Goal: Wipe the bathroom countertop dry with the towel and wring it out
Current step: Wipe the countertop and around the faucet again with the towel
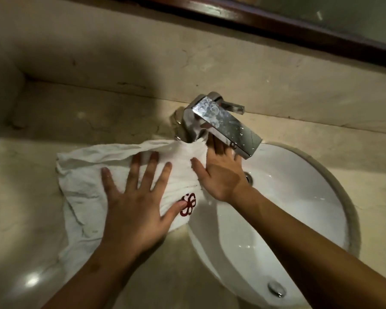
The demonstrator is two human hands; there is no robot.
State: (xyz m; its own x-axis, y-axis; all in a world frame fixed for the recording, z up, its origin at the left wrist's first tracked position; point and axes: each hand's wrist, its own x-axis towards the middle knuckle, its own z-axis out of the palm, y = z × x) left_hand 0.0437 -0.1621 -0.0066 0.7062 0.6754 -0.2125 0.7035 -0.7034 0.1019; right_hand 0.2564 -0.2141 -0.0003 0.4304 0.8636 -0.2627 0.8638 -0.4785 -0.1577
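A white towel (85, 175) with a dark red emblem lies spread on the beige marble countertop (27, 219), left of the basin and reaching up to the tap's base. My left hand (134, 201) presses flat on the towel's middle, fingers spread, thumb beside the emblem. My right hand (218, 172) lies flat on the towel's right end at the basin's rim, with its fingertips tucked under the tap spout. Neither hand grips the cloth.
A chrome tap (221, 123) with water spots juts over the white round basin (299, 197); its drain (276, 288) shows at the bottom. A marble backsplash (143, 63) rises behind, with a dark wooden mirror frame (276, 21) above it.
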